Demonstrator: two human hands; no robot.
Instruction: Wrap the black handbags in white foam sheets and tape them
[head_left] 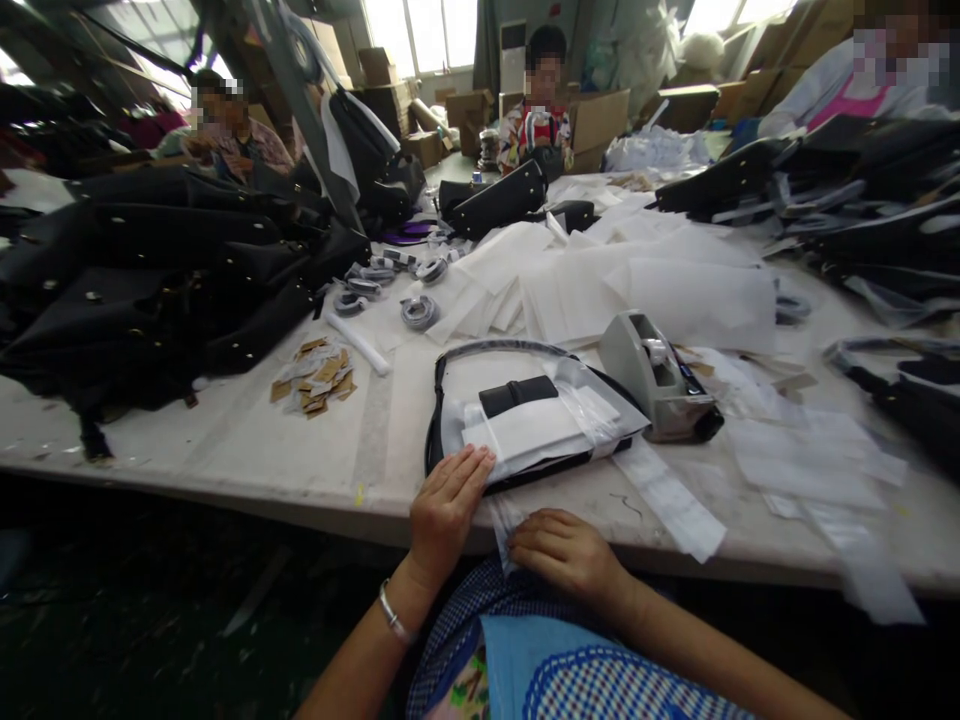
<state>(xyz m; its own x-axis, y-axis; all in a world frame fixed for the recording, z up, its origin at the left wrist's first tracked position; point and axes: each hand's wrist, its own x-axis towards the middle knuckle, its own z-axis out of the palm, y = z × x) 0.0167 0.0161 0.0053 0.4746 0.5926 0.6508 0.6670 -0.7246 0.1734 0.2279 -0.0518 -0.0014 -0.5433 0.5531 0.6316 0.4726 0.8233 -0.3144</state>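
Your left hand (442,510) lies on the near edge of the bag (433,430), its fingers (471,472) straight, close together and closed around nothing. Your right hand (566,555) is just beside it at the edge of the counter (232,435), fingers bent over a strip of clear plastic (503,528); their tips are partly hidden, so you cannot tell whether they pinch it. The bag lies flat on the counter right in front of you, with its black rim showing around a pale covering. On top of it are white paper (504,437) and a small black piece (517,396), and clear tape (591,412) runs across its right part. A gray tape dispenser (637,375) stands just beyond the bag's right end. To the left of the bag, well apart from your hands, are a pile of brown cards (326,372) and a white tube (358,343). Behind the bag lie a gray coil (420,313) and many white sheets (577,290). A heap of black bags (172,240) fills the far left, and a person (536,130) is across from you.
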